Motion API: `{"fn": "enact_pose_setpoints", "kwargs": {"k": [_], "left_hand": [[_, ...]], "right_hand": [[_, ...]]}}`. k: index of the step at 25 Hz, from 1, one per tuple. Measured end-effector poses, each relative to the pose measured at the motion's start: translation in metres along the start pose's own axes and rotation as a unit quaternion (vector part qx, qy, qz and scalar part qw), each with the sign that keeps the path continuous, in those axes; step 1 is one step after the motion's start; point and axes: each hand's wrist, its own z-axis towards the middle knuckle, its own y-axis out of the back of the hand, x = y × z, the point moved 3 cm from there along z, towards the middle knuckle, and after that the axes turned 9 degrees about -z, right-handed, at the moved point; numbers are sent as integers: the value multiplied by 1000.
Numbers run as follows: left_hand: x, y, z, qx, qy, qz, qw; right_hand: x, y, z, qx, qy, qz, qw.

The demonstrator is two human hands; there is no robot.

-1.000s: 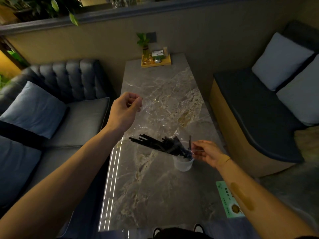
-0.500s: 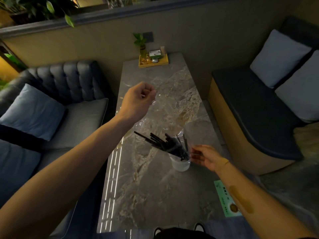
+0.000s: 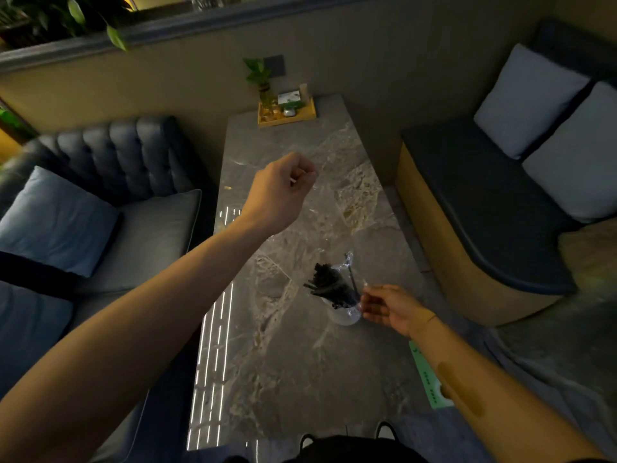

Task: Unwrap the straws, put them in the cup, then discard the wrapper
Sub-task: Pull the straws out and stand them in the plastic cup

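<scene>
left grip [image 3: 283, 187] fisted aloft, right grip [image 3: 387, 307] low, half-curled

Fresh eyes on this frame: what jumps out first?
The bundle of black straws standing tilted in a clear cup near the table's right edge, with the right hand beside the cup. Above, mid-table, the left hand is raised in a fist, pinching a clear wrapper that trails down toward the cup. At the table's far end sits a yellow tray with a small plant.
</scene>
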Motion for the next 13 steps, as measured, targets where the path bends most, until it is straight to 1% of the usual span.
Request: {"fn": "enact_pose_setpoints", "kwargs": {"k": [7,13], "left_hand": [[1,23,-4,-31,-5,9,999],[6,54,-10,-68,-3,0,998]], "right_hand": [[11,-11,-7,6,17,-10,1000],[24,-26,-13,26,36,-20,999]]}}
